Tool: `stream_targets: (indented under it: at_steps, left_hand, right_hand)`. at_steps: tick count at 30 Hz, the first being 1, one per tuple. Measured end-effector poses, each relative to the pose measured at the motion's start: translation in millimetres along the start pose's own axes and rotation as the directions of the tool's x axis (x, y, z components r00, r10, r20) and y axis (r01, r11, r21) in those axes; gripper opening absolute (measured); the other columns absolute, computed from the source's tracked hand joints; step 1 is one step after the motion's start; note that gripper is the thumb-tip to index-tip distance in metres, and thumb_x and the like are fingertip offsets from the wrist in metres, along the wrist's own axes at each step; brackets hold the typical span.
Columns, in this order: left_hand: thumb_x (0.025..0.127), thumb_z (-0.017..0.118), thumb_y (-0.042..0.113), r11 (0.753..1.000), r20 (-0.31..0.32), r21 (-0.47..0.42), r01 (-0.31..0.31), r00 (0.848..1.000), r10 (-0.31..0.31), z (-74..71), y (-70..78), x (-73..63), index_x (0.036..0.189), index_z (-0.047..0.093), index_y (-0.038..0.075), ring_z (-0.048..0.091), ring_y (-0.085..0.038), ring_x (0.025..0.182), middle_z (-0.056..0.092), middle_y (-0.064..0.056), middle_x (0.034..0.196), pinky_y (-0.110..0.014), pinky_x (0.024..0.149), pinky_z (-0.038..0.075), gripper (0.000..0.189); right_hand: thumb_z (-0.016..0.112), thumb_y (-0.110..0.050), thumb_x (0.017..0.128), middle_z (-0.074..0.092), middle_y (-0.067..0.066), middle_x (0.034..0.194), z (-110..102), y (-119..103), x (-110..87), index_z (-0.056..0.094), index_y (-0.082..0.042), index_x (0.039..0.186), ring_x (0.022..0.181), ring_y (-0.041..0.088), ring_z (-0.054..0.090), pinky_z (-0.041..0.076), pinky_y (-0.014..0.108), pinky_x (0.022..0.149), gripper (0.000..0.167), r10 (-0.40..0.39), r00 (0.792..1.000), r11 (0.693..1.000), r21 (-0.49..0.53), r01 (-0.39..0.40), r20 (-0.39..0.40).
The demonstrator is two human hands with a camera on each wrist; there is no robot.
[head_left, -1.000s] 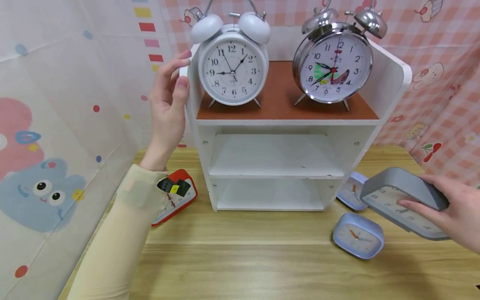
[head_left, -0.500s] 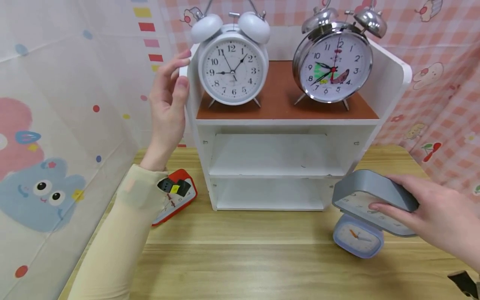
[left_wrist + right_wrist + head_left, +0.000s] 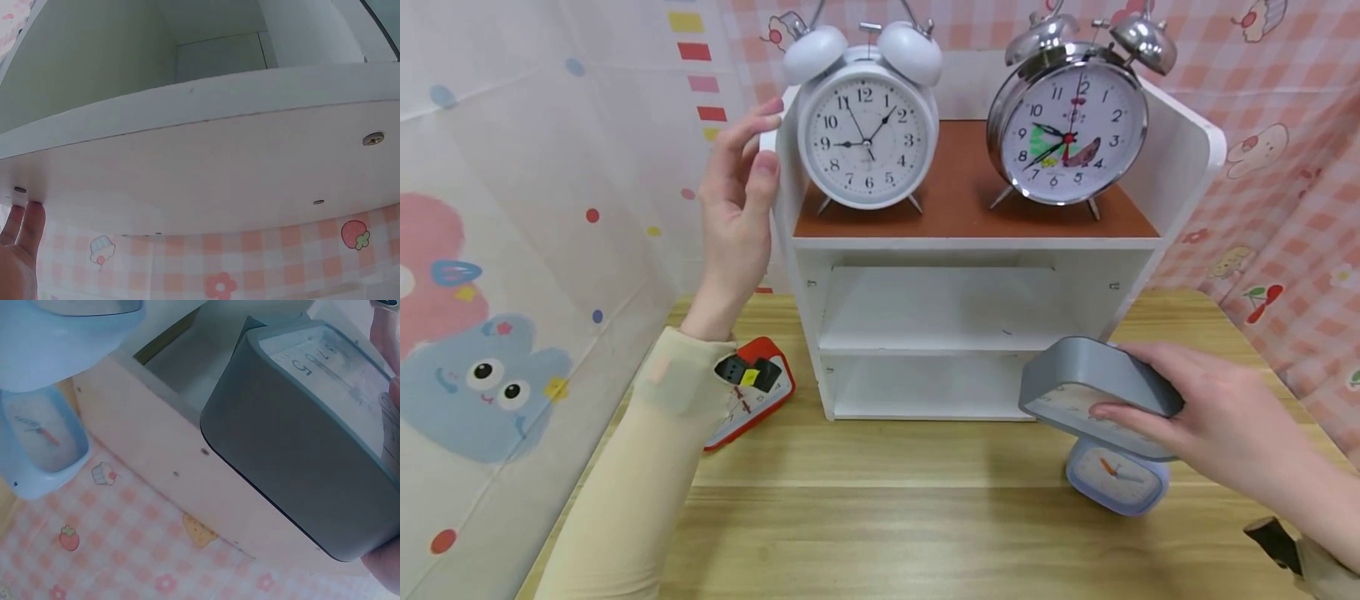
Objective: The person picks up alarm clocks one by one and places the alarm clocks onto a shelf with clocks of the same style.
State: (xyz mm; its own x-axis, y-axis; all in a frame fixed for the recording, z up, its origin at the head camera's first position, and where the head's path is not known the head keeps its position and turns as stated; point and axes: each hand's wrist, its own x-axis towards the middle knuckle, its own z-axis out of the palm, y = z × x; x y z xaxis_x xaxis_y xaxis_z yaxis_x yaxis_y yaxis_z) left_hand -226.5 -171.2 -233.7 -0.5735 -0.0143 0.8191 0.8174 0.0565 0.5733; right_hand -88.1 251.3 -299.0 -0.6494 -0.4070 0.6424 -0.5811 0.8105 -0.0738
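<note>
My right hand grips a grey square alarm clock with the thumb across its dial. The clock is held tilted, face downward, in front of the lower right of a white shelf unit. Its grey side fills much of the right wrist view. Just below it in the head view, a small lavender-blue clock lies face up on the table. My left hand rests against the shelf's upper left side panel; two fingertips touch its outer face in the left wrist view.
On the brown top board stand a white twin-bell clock and a silver twin-bell clock. A red clock lies left of the shelf, partly behind my sleeve. Two blue clocks show in the right wrist view, including one farther back.
My right hand has carried the grey clock leftward toward the shelf's lower right, covering the rear lavender clock in the head view. The left hand has stayed in place.
</note>
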Motion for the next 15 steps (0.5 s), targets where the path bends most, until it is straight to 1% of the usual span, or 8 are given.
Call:
stream_targets:
  at_steps: [6,11,15]
  left_hand:
    - [0.103,0.062,0.049,1.0,0.012,-0.012,-0.008,1.0,0.008,-0.3,0.0,-0.4,0.139,0.054,0.002,0.057,-0.027,0.143,0.054,-0.013,0.158,-0.037,0.119,0.052,0.06]
    - [0.104,0.061,0.046,1.0,0.016,0.0,-0.013,1.0,0.013,-0.5,0.5,-0.5,0.14,0.052,0.0,0.057,-0.027,0.143,0.054,-0.013,0.158,-0.037,0.118,0.052,0.059]
    - [0.104,0.06,0.046,1.0,0.014,0.008,-0.015,1.0,0.015,-0.8,1.1,-0.8,0.14,0.052,0.0,0.057,-0.027,0.143,0.054,-0.013,0.158,-0.036,0.118,0.053,0.06]
  right_hand:
    - [0.053,-0.083,0.087,0.078,0.001,0.088,5,-8,3.2,0.074,-0.011,0.11,0.07,0.016,0.066,0.046,0.02,0.062,0.078,-0.01,1.0,1.0,0.016,0.01,-0.012]
    - [0.051,-0.081,0.089,0.08,0.005,0.093,9,-14,7.0,0.075,-0.009,0.111,0.074,0.022,0.072,0.051,0.025,0.065,0.079,-0.037,0.999,0.999,0.029,0.038,-0.017]
    - [0.049,-0.08,0.091,0.08,0.007,0.095,12,-20,12.1,0.075,-0.008,0.112,0.077,0.024,0.074,0.052,0.03,0.066,0.08,-0.057,0.998,0.998,0.036,0.058,-0.022]
